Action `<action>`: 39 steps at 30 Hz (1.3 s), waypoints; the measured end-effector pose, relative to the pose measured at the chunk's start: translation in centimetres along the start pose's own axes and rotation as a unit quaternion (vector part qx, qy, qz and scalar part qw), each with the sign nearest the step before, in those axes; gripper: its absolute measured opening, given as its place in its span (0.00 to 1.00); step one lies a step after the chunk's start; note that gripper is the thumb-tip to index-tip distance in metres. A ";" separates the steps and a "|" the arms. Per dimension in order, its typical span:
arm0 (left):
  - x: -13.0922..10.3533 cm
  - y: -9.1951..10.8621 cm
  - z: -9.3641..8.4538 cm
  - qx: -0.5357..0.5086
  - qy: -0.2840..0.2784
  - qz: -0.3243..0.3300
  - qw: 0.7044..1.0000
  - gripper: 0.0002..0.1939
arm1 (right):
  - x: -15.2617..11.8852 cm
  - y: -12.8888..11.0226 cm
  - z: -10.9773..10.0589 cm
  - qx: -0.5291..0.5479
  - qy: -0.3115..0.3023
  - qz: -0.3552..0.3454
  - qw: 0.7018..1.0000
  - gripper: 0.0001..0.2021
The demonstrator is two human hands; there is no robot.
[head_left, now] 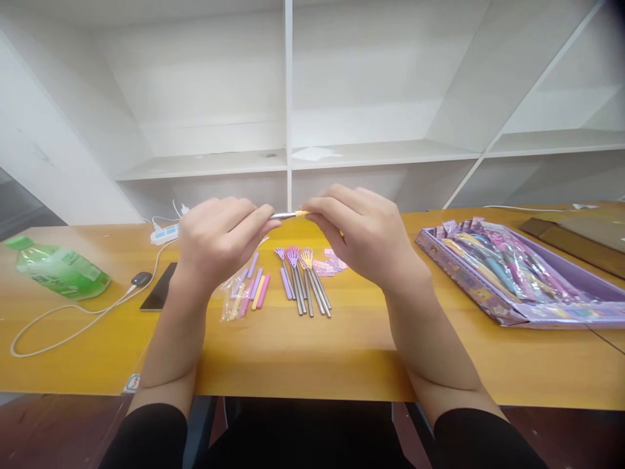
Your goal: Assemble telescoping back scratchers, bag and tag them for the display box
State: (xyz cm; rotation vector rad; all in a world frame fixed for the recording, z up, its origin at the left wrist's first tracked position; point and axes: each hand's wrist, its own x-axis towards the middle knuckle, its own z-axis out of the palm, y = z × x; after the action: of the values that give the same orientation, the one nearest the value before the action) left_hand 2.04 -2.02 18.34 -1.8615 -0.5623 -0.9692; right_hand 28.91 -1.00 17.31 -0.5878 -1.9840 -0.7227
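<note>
Above the table, my left hand (pixel 219 238) is closed round the metal rod (pixel 286 215) of what looks like a telescopic back scratcher. My right hand (pixel 359 228) pinches its yellow end (pixel 301 213); most of that end is hidden by my fingers. The rod lies level between both hands. Below them, several back scratchers (pixel 308 286) with purple, pink and yellow claw-shaped heads lie side by side, metal rods toward me. To their left are several loose purple, pink and yellow handle sleeves (pixel 258 291), some inside a clear plastic bag (pixel 227 306).
Pink printed cards (pixel 328 266) lie behind the back scratchers. At right stands a purple display box (pixel 508 312) of wrapped back scratchers, with cardboard (pixel 576 241) behind. At left are a green bottle (pixel 63 268), a phone (pixel 157 290), a white cable (pixel 73 339) and a power strip (pixel 165 234).
</note>
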 end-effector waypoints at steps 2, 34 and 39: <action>0.2 0.3 0.2 -0.006 -0.001 0.001 1.000 0.05 | 0.0 0.1 0.2 0.006 -0.014 -0.004 1.000 0.07; -2.1 -5.5 2.6 0.061 0.025 -0.063 0.996 0.09 | -1.3 7.0 1.0 -0.050 0.039 0.081 0.995 0.13; -8.2 -18.5 0.4 0.112 0.183 -0.033 0.976 0.30 | -5.5 19.0 -4.3 -0.152 0.135 0.323 0.925 0.18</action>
State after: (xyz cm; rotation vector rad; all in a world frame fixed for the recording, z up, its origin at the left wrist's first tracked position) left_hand -15.78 7.05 21.30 -1.4277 -0.4867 -1.2067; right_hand 46.45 8.97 19.11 -1.1878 -1.3067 -0.6473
